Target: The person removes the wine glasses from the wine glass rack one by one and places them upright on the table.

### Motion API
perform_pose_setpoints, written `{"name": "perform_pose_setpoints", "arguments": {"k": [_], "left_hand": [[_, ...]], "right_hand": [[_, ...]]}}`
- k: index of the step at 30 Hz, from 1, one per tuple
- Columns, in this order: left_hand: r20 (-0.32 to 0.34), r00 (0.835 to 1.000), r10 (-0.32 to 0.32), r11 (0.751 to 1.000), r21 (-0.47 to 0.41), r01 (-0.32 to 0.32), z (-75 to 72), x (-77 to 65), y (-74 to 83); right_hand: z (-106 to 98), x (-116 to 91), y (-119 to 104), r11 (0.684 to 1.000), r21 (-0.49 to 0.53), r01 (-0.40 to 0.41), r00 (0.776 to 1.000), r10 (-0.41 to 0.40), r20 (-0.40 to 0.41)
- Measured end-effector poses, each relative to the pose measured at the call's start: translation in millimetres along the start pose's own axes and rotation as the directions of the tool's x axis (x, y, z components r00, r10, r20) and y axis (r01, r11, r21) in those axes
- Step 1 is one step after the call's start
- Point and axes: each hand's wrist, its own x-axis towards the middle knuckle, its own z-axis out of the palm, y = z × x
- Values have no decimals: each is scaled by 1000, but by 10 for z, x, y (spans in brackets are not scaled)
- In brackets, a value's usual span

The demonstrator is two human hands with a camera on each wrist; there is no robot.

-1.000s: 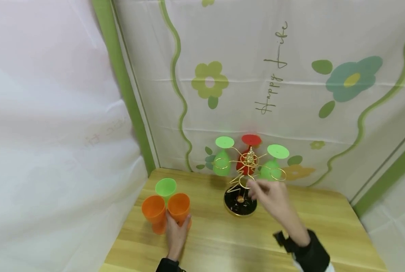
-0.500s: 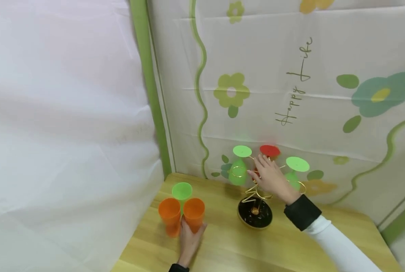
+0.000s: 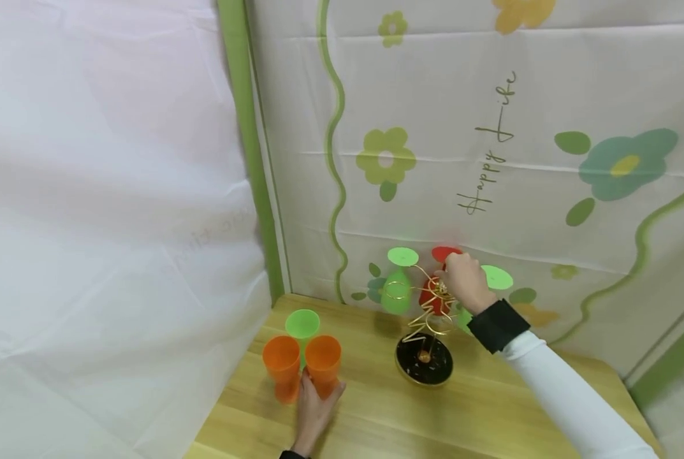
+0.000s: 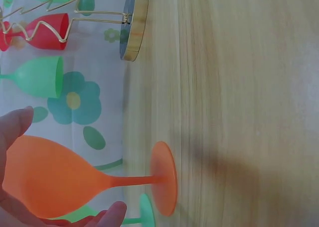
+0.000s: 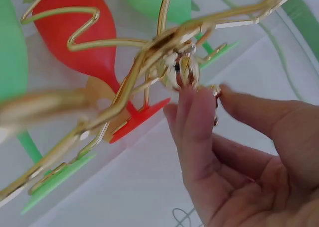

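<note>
My left hand (image 3: 314, 411) holds the bowl of an orange plastic goblet (image 3: 323, 360) standing upright on the wooden table; the left wrist view shows fingers on both sides of the bowl. A second orange goblet (image 3: 282, 357) and a green goblet (image 3: 303, 324) stand close beside it. My right hand (image 3: 466, 280) pinches the shiny finial (image 5: 185, 70) topping a gold wire goblet rack (image 5: 132, 82). Upside down on the rack hang a red goblet (image 5: 79, 33) and two green ones, one of them the left green goblet (image 3: 396, 293). My right hand partly covers the other in the head view.
The rack's round black base (image 3: 424, 362) with a gold rim stands on the wooden table (image 3: 370, 408). Close behind the rack hangs a white flowered cloth (image 3: 410, 210), and a plain white cloth (image 3: 118, 223) borders the left side.
My right hand has risen from a lower wire ring to the rack's top, spread out on the way, and now pinches the finial. The left hand keeps its goblet. The head view has shifted.
</note>
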Motion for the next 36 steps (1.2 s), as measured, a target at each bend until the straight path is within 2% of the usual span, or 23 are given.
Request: {"name": "perform_pose_setpoints", "arguments": {"k": [5, 8, 14, 18, 24, 29, 36], "left_hand": [[11, 1000, -11, 1000, -4, 11, -2, 2, -6], [20, 1000, -11, 1000, 27, 11, -36, 0, -27], [-13, 999, -32, 996, 85, 33, -92, -1, -25], [10, 999, -39, 996, 77, 38, -38, 24, -5], [-37, 999, -18, 998, 64, 21, -15, 59, 26], [-17, 999, -30, 998, 48, 31, -33, 49, 38], [8, 999, -40, 998, 38, 40, -45, 14, 21]], "right_hand": [[-30, 78, 53, 999, 50, 19, 997, -22, 69], [0, 103, 43, 997, 63, 33, 997, -37, 66], [36, 117, -10, 993, 101, 64, 996, -71, 60], [-1, 88, 23, 995, 83, 51, 997, -55, 49], [-47, 89, 29, 994, 82, 69, 996, -74, 56], [-24, 116, 29, 993, 73, 88, 994, -92, 51], [28, 128, -22, 991, 82, 106, 988, -114, 101]]}}
